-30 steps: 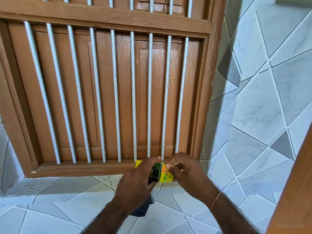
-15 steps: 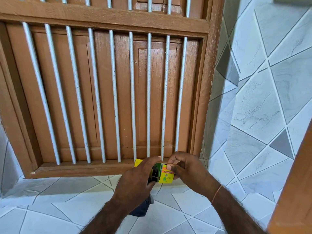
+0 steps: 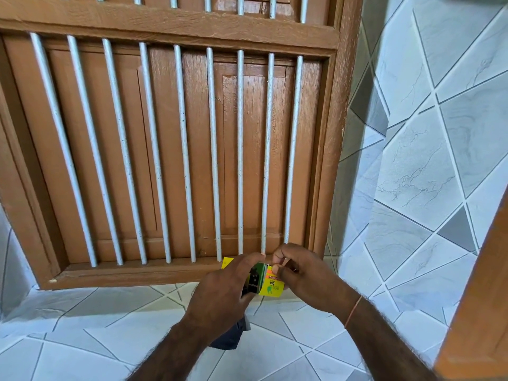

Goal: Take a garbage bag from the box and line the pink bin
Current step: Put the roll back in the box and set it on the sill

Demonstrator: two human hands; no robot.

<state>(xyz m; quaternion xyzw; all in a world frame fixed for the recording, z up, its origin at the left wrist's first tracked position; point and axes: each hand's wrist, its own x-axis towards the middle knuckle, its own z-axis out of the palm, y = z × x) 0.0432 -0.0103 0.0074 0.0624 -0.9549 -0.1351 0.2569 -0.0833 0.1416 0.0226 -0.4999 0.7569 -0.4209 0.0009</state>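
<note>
A small yellow and green garbage bag box (image 3: 270,287) is held in front of the window sill, low in the middle of the view. My left hand (image 3: 225,292) wraps around its left side. My right hand (image 3: 305,276) pinches the box's upper right end with thumb and fingers. A dark folded piece (image 3: 229,339) shows under my left wrist; I cannot tell what it is. The pink bin is out of view.
A brown wooden window (image 3: 165,147) with white vertical bars fills the wall ahead, its shutters closed. Grey-white tiled wall (image 3: 426,160) stands on the right and a tiled ledge (image 3: 82,325) lies below. A brown wooden edge (image 3: 483,312) rises at the far right.
Both hands stay on the box in the same spot. The fingers of my right hand have shifted slightly at the box's end.
</note>
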